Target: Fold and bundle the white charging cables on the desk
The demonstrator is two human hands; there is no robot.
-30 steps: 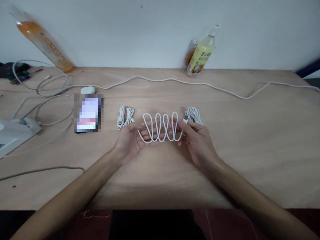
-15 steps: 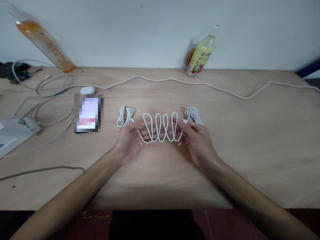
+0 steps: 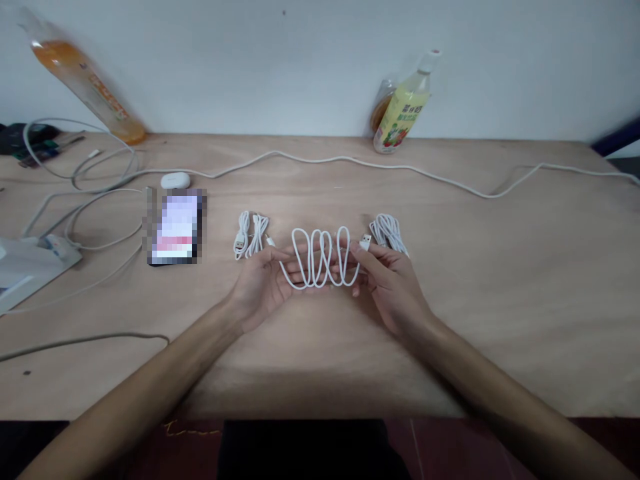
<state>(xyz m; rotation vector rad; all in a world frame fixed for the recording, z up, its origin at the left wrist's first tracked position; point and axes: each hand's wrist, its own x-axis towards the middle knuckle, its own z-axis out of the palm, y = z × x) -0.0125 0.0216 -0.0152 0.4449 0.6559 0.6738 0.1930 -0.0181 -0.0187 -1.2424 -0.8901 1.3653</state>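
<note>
A white USB cable (image 3: 310, 287) lies in several loops across the fingers of both my hands, just above the table. My left hand (image 3: 260, 287) has its thumb near one plug end and its fingers stretched under the loops. The thumb of my right hand (image 3: 395, 280) presses by the metal USB plug (image 3: 366, 241), with its fingers behind the loops. Two bundled white cables, one on the left (image 3: 242, 237) and one beside it (image 3: 258, 233), rest beyond my left hand. Another coiled white cable (image 3: 389, 230) sits just behind my right hand.
A phone (image 3: 175, 227) with its screen lit lies to the left, below a white earbud case (image 3: 175, 181). A long white cord (image 3: 345, 159) crosses the table's back. An orange drink bottle (image 3: 90, 90) and a yellow-labelled bottle (image 3: 403, 107) lean at the wall. A power strip (image 3: 35, 270) is at the left edge.
My hands have come slightly closer together, and the cable's loops are bunched tighter. The USB plug by my right thumb shows more clearly, and the plug at my left thumb now shows.
</note>
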